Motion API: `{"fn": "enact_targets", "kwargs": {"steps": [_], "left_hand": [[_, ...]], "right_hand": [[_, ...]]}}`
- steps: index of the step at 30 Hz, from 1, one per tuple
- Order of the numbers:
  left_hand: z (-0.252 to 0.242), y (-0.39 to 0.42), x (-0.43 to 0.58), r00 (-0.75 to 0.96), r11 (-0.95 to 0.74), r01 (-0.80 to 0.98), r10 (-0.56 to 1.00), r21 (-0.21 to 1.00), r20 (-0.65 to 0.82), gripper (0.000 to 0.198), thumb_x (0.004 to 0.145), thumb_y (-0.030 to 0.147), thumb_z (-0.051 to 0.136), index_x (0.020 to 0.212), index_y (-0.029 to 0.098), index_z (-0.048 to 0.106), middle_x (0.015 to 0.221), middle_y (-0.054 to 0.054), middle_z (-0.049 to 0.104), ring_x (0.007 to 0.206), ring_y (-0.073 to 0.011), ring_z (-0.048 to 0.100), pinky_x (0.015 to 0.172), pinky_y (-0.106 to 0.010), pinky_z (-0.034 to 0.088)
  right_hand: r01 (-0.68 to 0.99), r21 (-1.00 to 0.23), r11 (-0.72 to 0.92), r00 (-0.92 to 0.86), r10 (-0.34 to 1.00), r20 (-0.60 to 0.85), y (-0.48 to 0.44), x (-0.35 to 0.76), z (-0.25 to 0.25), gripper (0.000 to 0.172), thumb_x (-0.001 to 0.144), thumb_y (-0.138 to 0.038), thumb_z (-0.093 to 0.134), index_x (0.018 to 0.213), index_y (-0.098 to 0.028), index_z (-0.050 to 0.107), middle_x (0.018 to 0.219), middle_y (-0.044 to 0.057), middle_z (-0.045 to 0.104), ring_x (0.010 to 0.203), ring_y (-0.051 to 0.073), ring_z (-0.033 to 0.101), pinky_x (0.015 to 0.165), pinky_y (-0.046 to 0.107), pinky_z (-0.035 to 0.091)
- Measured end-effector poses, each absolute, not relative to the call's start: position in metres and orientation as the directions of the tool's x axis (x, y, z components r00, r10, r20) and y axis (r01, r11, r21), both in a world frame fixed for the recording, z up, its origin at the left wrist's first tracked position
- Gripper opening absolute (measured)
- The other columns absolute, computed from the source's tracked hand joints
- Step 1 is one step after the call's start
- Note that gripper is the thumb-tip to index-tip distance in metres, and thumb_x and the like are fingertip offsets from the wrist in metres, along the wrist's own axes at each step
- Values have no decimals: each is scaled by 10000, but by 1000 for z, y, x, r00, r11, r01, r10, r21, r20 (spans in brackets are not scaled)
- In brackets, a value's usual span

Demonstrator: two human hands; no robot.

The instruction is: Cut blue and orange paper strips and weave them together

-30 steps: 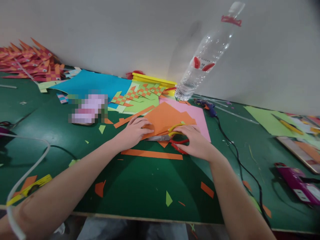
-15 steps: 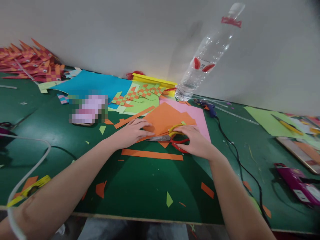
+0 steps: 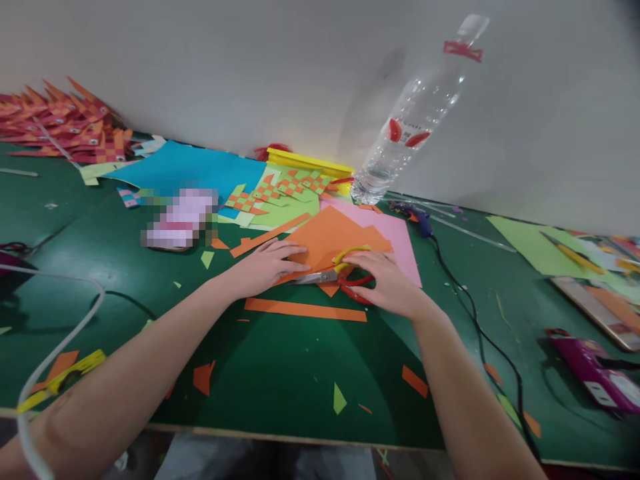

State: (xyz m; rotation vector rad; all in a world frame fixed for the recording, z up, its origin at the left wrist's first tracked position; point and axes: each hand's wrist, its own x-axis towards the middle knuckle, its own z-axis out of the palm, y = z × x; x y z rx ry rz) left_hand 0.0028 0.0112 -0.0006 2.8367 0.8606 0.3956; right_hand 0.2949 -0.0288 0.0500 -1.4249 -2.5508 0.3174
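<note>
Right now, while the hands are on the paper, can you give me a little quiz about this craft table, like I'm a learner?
1. True or false: the left hand lies flat on the orange paper sheet.
2. Pick one: the metal scissors with yellow and red handles are held by A) the left hand, B) the right hand, C) no hand.
3. Which tall thing stands by the white wall?
Key: 1 true; 2 B; 3 the clear plastic bottle.
</note>
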Motion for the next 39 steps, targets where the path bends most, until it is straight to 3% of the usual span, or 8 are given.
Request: {"fn": "enact_targets", "kwargs": {"steps": [21,39], "left_hand": [[-7,14,1,803,-839,493,541,231,250,366,991,200,404,1289,336,566,1451,-28,454,1358,-227,362,1104,-455,274],[-9,14,1,804,-843,502,537,195,254,353,983,236,439,1302,334,555,1456,-32,444,1352,-224,371,1115,-446,259]], "right_hand": [[793,-285,539,-542,837,77,-31,287,50,391,812,-302,625,1197,-259,576,1242,78,626,1175,286,547,996,520,376],[779,-278,563,-567,820,72,-35,277,49,390,818,-311,637,1196,-276,550,1240,46,625,1194,256,542,1096,550,273]]}}
